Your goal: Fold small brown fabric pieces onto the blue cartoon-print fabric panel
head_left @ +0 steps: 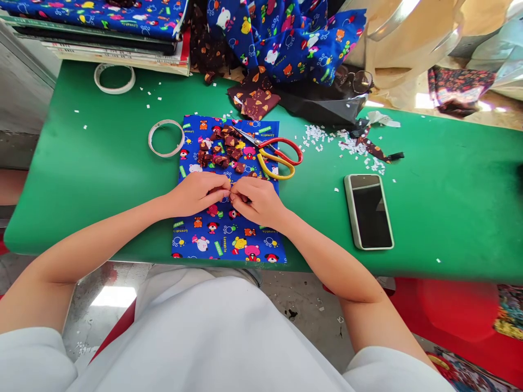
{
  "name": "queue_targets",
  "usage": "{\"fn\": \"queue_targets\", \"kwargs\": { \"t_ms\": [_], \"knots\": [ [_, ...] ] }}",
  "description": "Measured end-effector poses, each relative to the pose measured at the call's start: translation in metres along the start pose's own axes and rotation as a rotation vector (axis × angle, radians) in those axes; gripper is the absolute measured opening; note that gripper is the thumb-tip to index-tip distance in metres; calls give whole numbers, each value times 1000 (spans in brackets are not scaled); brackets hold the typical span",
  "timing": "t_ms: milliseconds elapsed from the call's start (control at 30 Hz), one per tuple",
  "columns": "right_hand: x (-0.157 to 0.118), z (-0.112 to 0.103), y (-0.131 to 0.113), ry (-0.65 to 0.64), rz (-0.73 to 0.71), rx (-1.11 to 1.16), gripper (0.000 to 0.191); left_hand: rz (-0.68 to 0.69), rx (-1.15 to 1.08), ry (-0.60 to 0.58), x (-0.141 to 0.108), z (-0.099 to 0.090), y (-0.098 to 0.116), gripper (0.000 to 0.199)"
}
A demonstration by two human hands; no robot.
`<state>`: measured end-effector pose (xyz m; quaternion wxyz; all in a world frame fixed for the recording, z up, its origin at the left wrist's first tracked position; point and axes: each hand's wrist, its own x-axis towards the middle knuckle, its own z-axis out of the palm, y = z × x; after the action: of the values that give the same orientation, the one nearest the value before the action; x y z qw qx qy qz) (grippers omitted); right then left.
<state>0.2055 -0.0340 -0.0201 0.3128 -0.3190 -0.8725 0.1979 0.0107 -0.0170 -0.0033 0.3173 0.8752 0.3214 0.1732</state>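
My left hand (pixel 204 191) and my right hand (pixel 257 200) meet fingertip to fingertip, both pinched closed, over a blue cartoon-print fabric sheet (pixel 229 239). Whatever sits between the fingertips is hidden or too small to name. Just beyond my hands, several small bunched pieces of dark brown patterned fabric (pixel 232 140) lie on the sheet. Scissors (pixel 280 158) with one red and one yellow handle rest at the sheet's right side, blades pointing to the upper left, near my right hand.
Two tape rings, one nearer (pixel 166 138) and one farther (pixel 115 78), lie left on the green table (pixel 102 147). A phone (pixel 370 212) is at right. White paper bits (pixel 316 136), brown scraps (pixel 255 98), glasses (pixel 362 81) and blue fabric (pixel 286 38) lie behind. Books (pixel 122 51) are stacked upper left.
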Motion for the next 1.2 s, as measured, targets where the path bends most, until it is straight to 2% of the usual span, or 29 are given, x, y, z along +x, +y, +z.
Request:
{"fn": "queue_targets", "kwargs": {
  "t_ms": [333,867,1200],
  "knots": [
    [-1,4,3,-22,-76,-115,19,-18,14,66,1,2,2,16],
    [1,4,2,-17,-39,-72,16,-75,-14,182,3,7,3,13],
    [2,3,3,-11,-7,22,15,-88,-41,191,4,6,5,13]
  ]
}}
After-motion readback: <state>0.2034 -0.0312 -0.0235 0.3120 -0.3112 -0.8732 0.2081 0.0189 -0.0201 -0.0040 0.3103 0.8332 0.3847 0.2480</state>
